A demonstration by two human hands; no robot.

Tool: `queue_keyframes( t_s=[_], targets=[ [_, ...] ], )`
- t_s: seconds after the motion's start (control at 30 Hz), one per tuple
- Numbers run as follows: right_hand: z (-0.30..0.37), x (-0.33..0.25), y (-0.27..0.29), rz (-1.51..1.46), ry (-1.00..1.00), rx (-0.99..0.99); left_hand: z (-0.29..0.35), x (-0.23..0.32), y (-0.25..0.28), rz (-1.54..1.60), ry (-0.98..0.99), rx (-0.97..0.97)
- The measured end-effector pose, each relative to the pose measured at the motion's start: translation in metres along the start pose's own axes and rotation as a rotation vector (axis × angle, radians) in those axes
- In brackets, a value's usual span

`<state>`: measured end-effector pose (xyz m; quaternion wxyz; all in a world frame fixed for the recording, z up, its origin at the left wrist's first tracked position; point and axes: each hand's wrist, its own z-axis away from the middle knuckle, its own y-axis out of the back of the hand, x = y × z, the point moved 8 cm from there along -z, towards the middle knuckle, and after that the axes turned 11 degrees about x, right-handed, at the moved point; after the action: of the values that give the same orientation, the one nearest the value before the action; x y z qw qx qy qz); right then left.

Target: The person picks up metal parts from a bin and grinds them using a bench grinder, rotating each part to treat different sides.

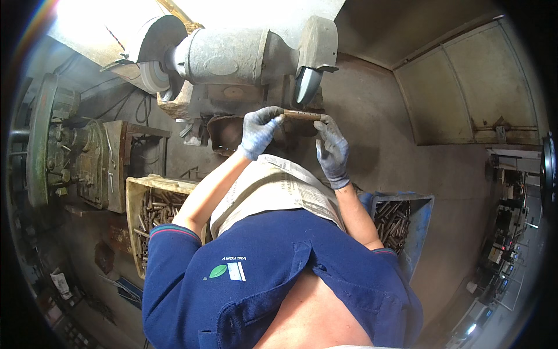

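Both my hands wear grey-blue work gloves and are raised in front of me. Between them lies a short brownish metal rod (302,115), roughly level, with small dark marks along its side. My left hand (258,131) pinches its left end with thumb and fingers. At the other end, the fingertips of my right hand (333,150) close on the rod. Just beyond the hands stands a grey double-ended bench grinder (224,58). Its right wheel (308,85) sits above the rod's right end, apart from it; the left wheel (154,75) is farther off.
A yellowish bin (165,184) full of metal rods stands by my left arm. By my right arm is a blue bin (419,232) with similar rods. A greenish machine (87,157) stands far left, and a metal cabinet (471,81) at the back right. Newsprint-like sheeting (285,189) covers my lap.
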<state>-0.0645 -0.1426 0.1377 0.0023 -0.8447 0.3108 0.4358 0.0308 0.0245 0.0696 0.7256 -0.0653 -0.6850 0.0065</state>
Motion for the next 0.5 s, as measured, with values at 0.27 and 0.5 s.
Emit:
queue_keyframes(
  t_s=[0.27, 0.5],
  targets=[
    [0.024, 0.123, -0.003, -0.209, -0.447, 0.049, -0.033, -0.082, -0.042, 0.15, 0.38, 0.006],
    [0.029, 0.147, -0.018, -0.289, -0.656, 0.057, -0.048, -0.088, -0.039, 0.278, 0.46, 0.058]
  ],
)
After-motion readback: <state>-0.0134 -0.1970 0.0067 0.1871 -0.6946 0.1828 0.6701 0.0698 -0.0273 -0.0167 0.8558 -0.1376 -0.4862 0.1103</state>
